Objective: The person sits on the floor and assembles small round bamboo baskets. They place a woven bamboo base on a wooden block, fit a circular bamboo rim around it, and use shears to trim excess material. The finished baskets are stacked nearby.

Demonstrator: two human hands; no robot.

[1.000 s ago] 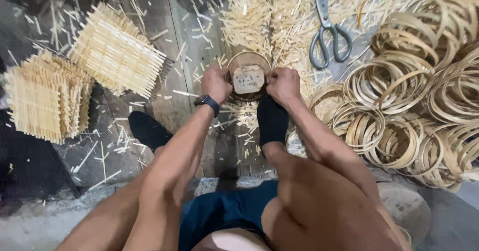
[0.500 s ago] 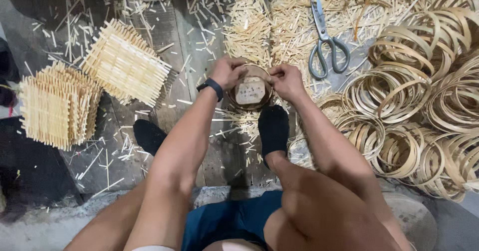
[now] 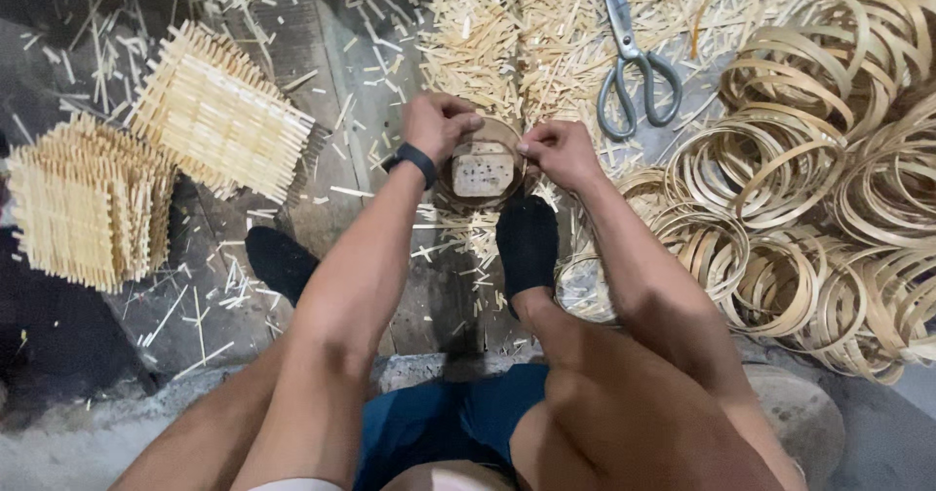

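Both hands, left hand (image 3: 441, 123) and right hand (image 3: 556, 150), pinch the thin round bamboo ring (image 3: 481, 167) with clenched fingers, near smooth metal scissors (image 3: 629, 62).

Both hands have shifted on the small round bamboo hoop (image 3: 482, 167): a second ago they gripped its sides from below, and now the left hand (image 3: 439, 123) curls over the upper left rim, fingers (image 3: 466, 120) folded down onto the edge, while the right hand (image 3: 556, 150) has come round to pinch the right rim. The pale woven square (image 3: 483, 169) inside the hoop now shows more squarely. The view has dipped and swung too, so the grey-handled scissors (image 3: 634, 67) sit higher and the stacked woven bamboo mats (image 3: 83, 203) slide further left.
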